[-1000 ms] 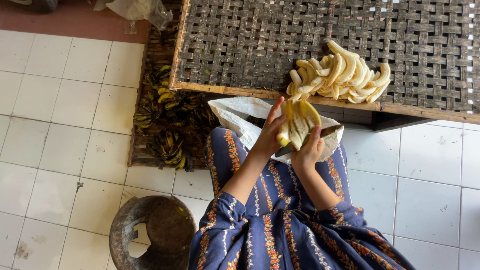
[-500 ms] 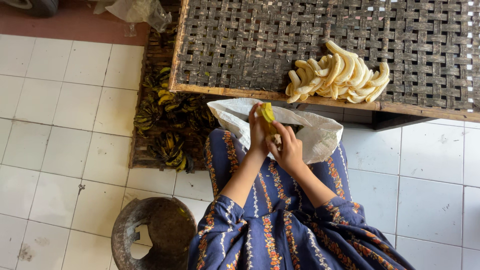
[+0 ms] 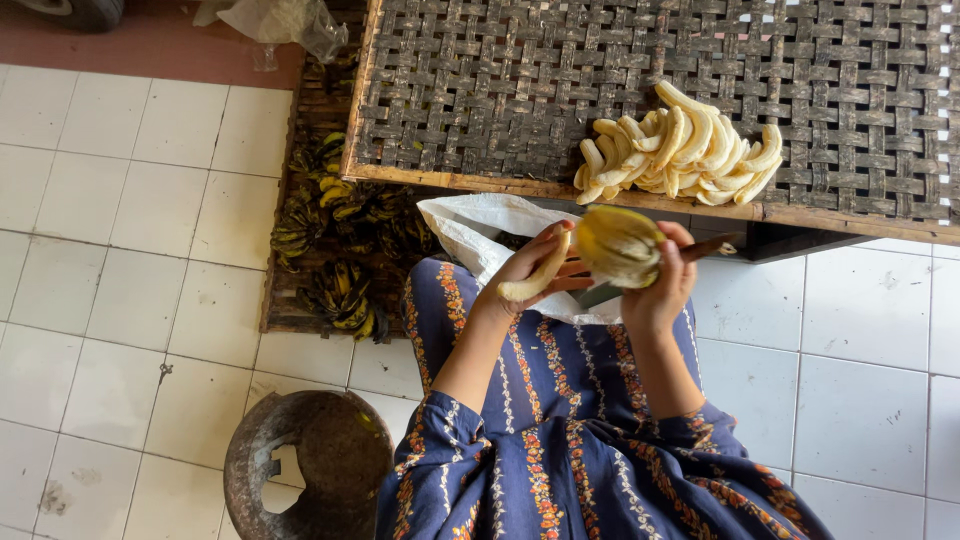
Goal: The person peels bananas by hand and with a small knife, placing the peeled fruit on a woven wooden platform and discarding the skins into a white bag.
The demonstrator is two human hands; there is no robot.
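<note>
Left hand (image 3: 530,268): closed around a peeled banana (image 3: 537,277), pale and curved, held over the lap.
Right hand (image 3: 662,285): gripping a yellow peel (image 3: 618,243) together with a knife (image 3: 640,275); the dark handle end pokes out to the right, the blade lies under the peel.
Woven tray (image 3: 500,90): dark lattice surface with a wooden rim; holds a heap of peeled bananas (image 3: 680,150) near its front edge, just above the hands.
White bag (image 3: 480,225): open on the lap, beneath both hands; contents cannot be told.
Wooden crate (image 3: 340,250): on the tiled floor, left of the lap, filled with unpeeled, dark-streaked banana bunches.
Round basket (image 3: 305,465): dark, on the floor at lower left.
</note>
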